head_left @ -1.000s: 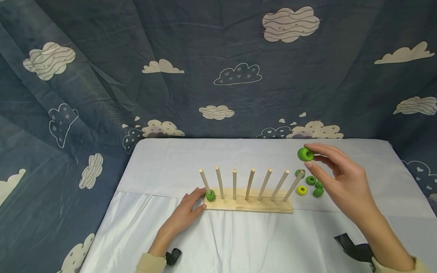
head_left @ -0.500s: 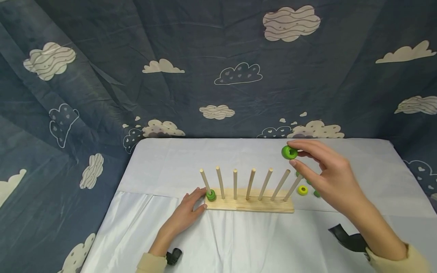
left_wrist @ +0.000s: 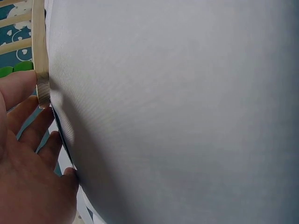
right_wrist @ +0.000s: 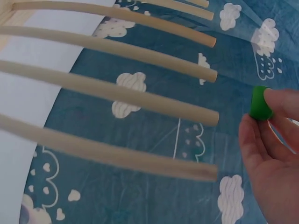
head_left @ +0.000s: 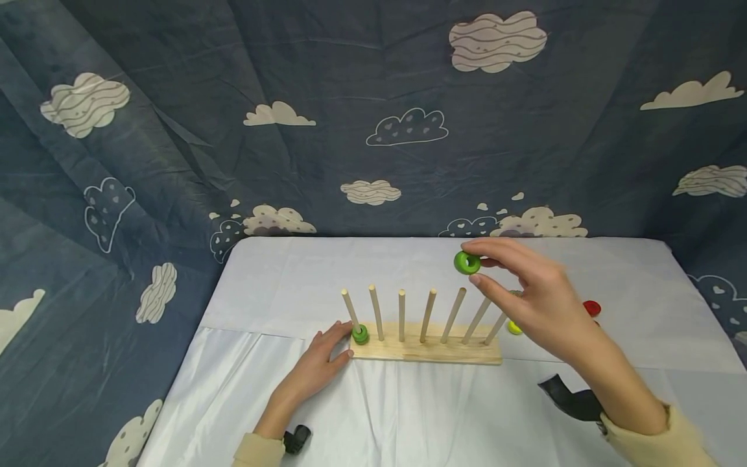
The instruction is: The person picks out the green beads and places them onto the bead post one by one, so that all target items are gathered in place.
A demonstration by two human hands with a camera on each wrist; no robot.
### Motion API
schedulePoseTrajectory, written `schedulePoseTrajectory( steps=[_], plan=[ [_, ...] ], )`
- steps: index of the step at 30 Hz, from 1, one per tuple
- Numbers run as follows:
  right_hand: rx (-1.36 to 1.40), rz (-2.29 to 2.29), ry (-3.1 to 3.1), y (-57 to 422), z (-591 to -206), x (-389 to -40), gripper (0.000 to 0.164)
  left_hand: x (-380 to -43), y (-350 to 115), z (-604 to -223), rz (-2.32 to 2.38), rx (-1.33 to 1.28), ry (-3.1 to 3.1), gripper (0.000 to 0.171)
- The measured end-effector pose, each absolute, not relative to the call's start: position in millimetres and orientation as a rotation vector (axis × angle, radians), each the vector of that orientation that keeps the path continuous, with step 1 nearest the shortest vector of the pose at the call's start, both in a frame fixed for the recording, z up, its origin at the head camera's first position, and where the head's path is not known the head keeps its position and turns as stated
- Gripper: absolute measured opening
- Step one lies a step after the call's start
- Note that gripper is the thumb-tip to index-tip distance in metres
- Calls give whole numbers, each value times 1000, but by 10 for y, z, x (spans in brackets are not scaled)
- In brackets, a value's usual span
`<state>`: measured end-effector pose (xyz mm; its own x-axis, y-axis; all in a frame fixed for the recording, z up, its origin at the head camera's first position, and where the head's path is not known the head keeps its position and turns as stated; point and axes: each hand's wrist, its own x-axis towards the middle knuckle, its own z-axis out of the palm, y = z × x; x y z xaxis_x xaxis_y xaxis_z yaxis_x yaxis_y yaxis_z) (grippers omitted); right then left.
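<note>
My right hand (head_left: 533,295) pinches a green bead (head_left: 467,263) with a round hole between thumb and fingertips, raised behind the pegs. In the right wrist view the same bead (right_wrist: 260,102) sits beyond the peg tips. A wooden peg board (head_left: 426,351) with several upright pegs (head_left: 402,316) stands on the table. Green beads (head_left: 360,335) are stacked low on its leftmost peg. My left hand (head_left: 315,363) grips the board's left end, thumb at the front corner. The left wrist view shows the fingers against the board's end (left_wrist: 42,70).
Right of the board, a yellow bead (head_left: 515,327) and a red bead (head_left: 592,308) lie on the white cloth (head_left: 420,415); the right hand hides others. A dark cloud-print curtain (head_left: 327,155) hangs behind the table.
My right hand has moved left with the green bead, from above the loose beads to behind the right-hand pegs. A red bead has come into view. The left hand stays put.
</note>
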<state>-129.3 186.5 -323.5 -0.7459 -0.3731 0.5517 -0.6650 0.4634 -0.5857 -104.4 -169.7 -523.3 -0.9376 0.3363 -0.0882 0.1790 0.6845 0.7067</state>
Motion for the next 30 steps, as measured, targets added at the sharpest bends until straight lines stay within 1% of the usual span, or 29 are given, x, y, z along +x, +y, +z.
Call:
schedulePoseTrajectory(
  steps=[9, 22, 30],
  plan=[
    [929, 1253, -2357, 1717, -3230, -1327, 56, -1037, -1700, -5233, 1114, 426, 2683, 52],
    [977, 1327, -2354, 1476, -3232, -1395, 55, -1050, -1705, -5240, 1107, 422, 2676, 52],
    [1031, 1380, -2354, 1336, -3244, -1429, 48, -1054, -1710, -5270, 1099, 407, 2687, 53]
  ],
)
